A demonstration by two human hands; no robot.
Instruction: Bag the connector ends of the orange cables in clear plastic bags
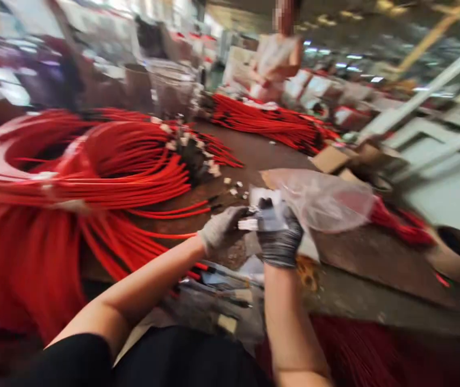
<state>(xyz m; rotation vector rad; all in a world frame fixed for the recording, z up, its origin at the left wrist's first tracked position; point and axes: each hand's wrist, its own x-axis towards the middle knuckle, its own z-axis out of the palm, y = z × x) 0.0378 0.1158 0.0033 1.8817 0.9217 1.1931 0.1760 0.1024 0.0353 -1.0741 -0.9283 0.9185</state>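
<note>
My left hand [222, 228], in a light grey glove, pinches a small white piece at the mouth of a clear plastic bag [326, 201]. My right hand [279, 236], in a dark grey glove, is closed on the bag's opening, and the bag trails off to the right over the brown table [367, 252]. The hands meet above the table's near edge. Coiled red cables [105, 166] lie to the left of my left hand. The picture is smeared by motion, so small details are unclear.
More red cable bundles [270, 121] lie at the far side, where another person [276, 62] stands. Small white bits [230, 185] are scattered mid-table. Cardboard pieces [332, 158] sit at the right. Red cables also hang below the table's front edge [24, 269].
</note>
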